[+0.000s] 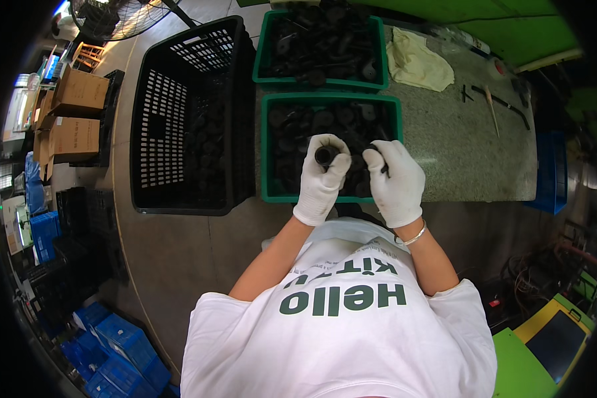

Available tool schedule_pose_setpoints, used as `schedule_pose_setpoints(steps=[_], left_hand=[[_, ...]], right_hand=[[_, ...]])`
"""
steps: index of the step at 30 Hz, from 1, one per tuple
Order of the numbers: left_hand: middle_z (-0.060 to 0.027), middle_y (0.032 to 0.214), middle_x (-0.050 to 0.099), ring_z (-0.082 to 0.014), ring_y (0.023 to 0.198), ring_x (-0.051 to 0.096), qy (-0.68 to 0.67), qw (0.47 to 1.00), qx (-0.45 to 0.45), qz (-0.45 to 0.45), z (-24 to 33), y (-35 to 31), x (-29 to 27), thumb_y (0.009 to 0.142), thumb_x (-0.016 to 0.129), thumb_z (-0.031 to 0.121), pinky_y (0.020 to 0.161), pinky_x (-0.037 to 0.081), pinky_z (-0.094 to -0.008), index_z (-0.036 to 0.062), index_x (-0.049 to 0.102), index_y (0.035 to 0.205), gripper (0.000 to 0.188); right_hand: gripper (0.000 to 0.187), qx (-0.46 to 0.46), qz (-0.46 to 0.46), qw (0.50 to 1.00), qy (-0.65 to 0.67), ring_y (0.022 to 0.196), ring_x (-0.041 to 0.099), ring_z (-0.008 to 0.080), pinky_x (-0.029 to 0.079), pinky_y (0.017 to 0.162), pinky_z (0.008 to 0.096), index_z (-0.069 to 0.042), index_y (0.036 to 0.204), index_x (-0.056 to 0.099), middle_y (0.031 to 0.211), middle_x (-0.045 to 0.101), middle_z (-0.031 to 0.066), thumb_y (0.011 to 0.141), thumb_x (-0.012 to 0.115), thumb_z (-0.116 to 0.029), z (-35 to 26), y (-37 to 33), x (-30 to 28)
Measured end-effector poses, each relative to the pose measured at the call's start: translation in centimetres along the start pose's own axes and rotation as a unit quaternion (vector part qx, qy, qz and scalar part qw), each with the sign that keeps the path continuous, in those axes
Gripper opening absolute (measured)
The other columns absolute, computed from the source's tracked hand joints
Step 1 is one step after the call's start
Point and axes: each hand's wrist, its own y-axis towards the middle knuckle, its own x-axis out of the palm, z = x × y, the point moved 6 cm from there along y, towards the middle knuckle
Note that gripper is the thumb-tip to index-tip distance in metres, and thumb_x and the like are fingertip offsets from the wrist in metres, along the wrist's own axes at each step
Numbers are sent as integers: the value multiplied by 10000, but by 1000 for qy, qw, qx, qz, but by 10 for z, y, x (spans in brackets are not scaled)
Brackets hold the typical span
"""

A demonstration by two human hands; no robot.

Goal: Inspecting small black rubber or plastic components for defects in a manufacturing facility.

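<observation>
One black tubular part point(325, 156) is held in the left hand point(321, 179), thumb and fingers curled around its outside, its round open end facing us. We record the right hand point(399, 182) as half closed, just beside the left, thumb and index finger bent toward each other; the dark patch at their tips merges with the background, so we cannot tell whether it grips anything.

Beneath and beyond both hands we see the near green bin point(331, 97), filled with loose black parts point(322, 119), many rounded. Farther beyond them stands the far green bin point(278, 82), heaped with similar dark pieces. Left of the left hand we note a black ventilated crate point(160, 136), its plastic wall pierced by rows of slots, dark parts inside. Right of the right hand extends a grey speckled tabletop point(458, 159), bearing a crumpled pale-yellow cloth point(418, 60). Both gloves are white fabric, closely fitted.
</observation>
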Motion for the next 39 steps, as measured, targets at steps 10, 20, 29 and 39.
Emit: schedule_pose_setpoints(steps=[10, 20, 29, 39], left_hand=[[-20, 825, 440, -63, 520, 345, -444, 837, -198, -252, 1, -11, 22, 725, 446, 795, 367, 256, -159, 116, 508, 984, 730], [-34, 846, 437, -83, 559, 390, -462, 815, -189, -293, 1, -11, 21, 753, 458, 774, 409, 323, -173, 119, 507, 999, 702], [-57, 921, 486, -113, 667, 462, -274, 942, -69, -180, 5, -1, 6, 639, 548, 805, 536, 408, -219, 157, 526, 973, 729], [-9, 953, 516, -50, 710, 465, -99, 966, 5, -238, 17, -1, -1, 636, 513, 848, 544, 359, -175, 109, 490, 1061, 853]], right_hand=[[208, 50, -6, 988, 147, 720, 581, 308, 459, 647, 331, -26, 987, 616, 835, 590, 127, 897, 605, -213, 12, 3, -21], [173, 33, -18, 986, 164, 670, 574, 307, 453, 599, 340, -39, 963, 622, 786, 562, 124, 877, 617, -189, 1, 0, -20], [97, -54, -331, 895, 293, 652, 567, 311, 461, 593, 353, -39, 870, 601, 743, 563, 149, 834, 580, -127, -39, -18, -16], [210, 61, -395, 844, 358, 584, 507, 210, 421, 573, 306, -26, 800, 557, 671, 533, 83, 914, 494, -190, -29, -21, -7]])
